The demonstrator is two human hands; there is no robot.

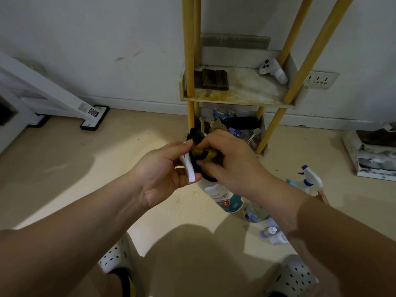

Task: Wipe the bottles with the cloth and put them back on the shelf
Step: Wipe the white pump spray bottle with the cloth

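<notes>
**Item: held bottle (225, 198), wipe in hand.**
- Location: mid-air at frame centre, above the floor (107, 157) and clear of it.
- Long axis: white trigger head (189, 170) at 11 o'clock, labelled base at 5 o'clock, pointing back toward the person.
- Left hand (162, 174): grip curled round the trigger head and carrying the bottle.
- Right hand (233, 161): grip pinching the black-and-yellow cloth (203, 153), bunched against the bottle's neck, just beside the left fingers.
- Shelf (242, 99): at 12 o'clock from both hands, well apart; its stained middle tier shows bare space.
- Judgement: the left hand is the carrier, so the return would run toward 12 o'clock, with the base swung down first to stand it upright.
- Pending: spray bottle (310, 179) on the floor at 3 o'clock and small bottle (273, 233) at 5 o'clock.
</notes>
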